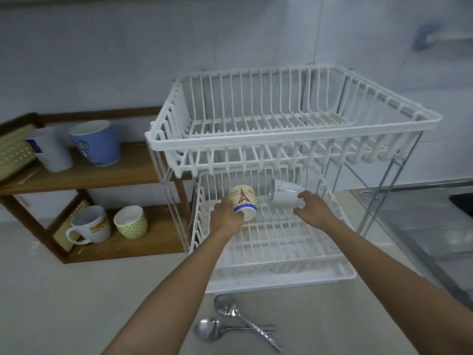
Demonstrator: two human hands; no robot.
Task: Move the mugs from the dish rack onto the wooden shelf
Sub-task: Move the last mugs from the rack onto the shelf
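A white two-tier dish rack (pixel 281 142) stands on the counter. Inside its lower tier my left hand (pixel 226 216) grips a cream mug (pixel 243 199) with an Eiffel Tower print and a blue band, upside down. My right hand (pixel 312 207) is closed around a plain white mug (pixel 285 194) tipped on its side. The wooden shelf (pixel 122 170) at the left holds a white cup (pixel 50 149) and a blue cup (pixel 96 142) on top. Below them stand a white handled mug (pixel 90 224) and a green patterned cup (pixel 131 221).
Three metal spoons (pixel 230 324) lie on the counter in front of the rack. The rack's upper basket holds nothing. A glass surface (pixel 422 221) lies to the right, with a dark edge at the far right. A tiled wall is behind.
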